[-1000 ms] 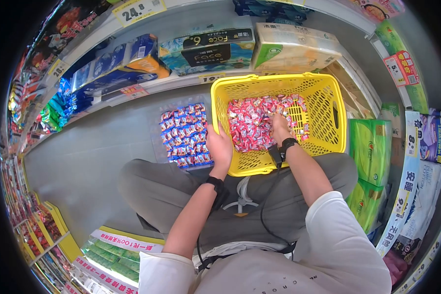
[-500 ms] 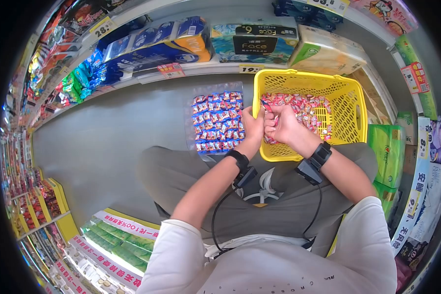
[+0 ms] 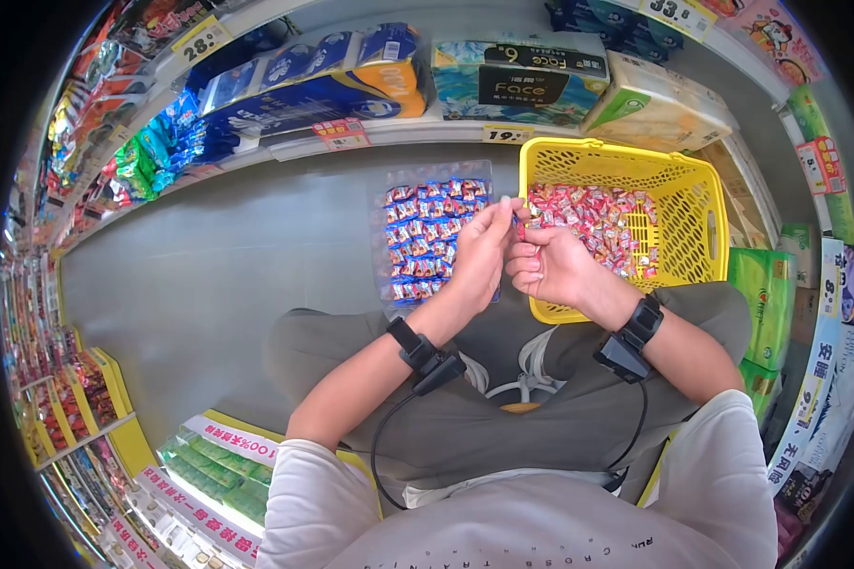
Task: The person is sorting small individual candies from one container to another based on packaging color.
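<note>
A yellow basket [image 3: 626, 147] holds many small pink and red wrapped candies [image 3: 593, 213]. To its left lies a clear plastic tray [image 3: 380, 228] with rows of blue and red wrapped candies [image 3: 427, 232]. Between tray and basket, my left hand [image 3: 486, 242] has its fingers pressed together at the tips. Close against it on the right, my right hand [image 3: 552, 263] is curled over the basket's left edge. A small dark and red wrapped piece [image 3: 519, 228] is pinched between the two hands, partly covered by the fingers.
Shelves with tissue packs [image 3: 522, 83] run along the far side of the grey floor [image 3: 209, 256]. Green packs [image 3: 764, 308] stand to the right of the basket. Snack shelves [image 3: 76, 379] line the left, and green boxes [image 3: 220, 465] sit at lower left. Crossed legs [image 3: 351, 356] lie below the tray.
The whole view has shifted, with the basket and tray appearing farther right. My left hand has turned, its fingers now extended upward. The small wrapped piece sits lower between the hands.
</note>
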`<state>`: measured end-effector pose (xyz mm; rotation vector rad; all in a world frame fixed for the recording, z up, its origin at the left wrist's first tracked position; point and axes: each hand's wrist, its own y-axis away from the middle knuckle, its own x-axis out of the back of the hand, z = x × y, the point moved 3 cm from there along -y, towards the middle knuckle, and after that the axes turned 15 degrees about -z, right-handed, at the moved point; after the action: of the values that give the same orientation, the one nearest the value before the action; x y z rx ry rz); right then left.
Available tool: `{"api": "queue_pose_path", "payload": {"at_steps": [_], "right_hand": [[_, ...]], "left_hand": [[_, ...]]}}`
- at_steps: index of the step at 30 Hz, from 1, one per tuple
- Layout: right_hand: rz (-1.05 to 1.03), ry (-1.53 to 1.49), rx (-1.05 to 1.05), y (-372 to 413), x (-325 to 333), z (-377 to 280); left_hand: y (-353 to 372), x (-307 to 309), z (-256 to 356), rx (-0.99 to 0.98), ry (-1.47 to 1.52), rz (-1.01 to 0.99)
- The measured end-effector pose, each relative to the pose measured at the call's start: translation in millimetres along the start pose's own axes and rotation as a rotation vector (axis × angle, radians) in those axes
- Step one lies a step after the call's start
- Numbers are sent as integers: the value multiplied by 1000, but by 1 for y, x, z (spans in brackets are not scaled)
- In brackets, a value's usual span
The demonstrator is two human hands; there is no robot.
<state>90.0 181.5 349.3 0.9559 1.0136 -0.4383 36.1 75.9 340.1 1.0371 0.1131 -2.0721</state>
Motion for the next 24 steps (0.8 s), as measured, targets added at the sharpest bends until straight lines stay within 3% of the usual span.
{"api": "queue_pose_path", "payload": {"at_steps": [3, 10, 12, 14, 17, 20, 24], "right_hand": [[-18, -15, -74, -2, -3, 3], [170, 140, -81, -1, 7, -2], [354, 373, 15, 3, 7, -9], [350, 515, 79, 2, 10, -12], [368, 770, 336, 6, -12, -20], [317, 997, 333, 2, -14, -24], [422, 1038, 439, -2, -7, -21]], "left_hand": [[11, 1, -12, 168, 11, 25], [14, 12, -23, 44, -97, 79], [13, 20, -20, 73, -188, 251], [12, 24, -17, 75, -214, 287], [9, 22, -14, 85, -235, 284], [7, 20, -13, 36, -298, 288], [13, 19, -18, 74, -13, 280]]}}
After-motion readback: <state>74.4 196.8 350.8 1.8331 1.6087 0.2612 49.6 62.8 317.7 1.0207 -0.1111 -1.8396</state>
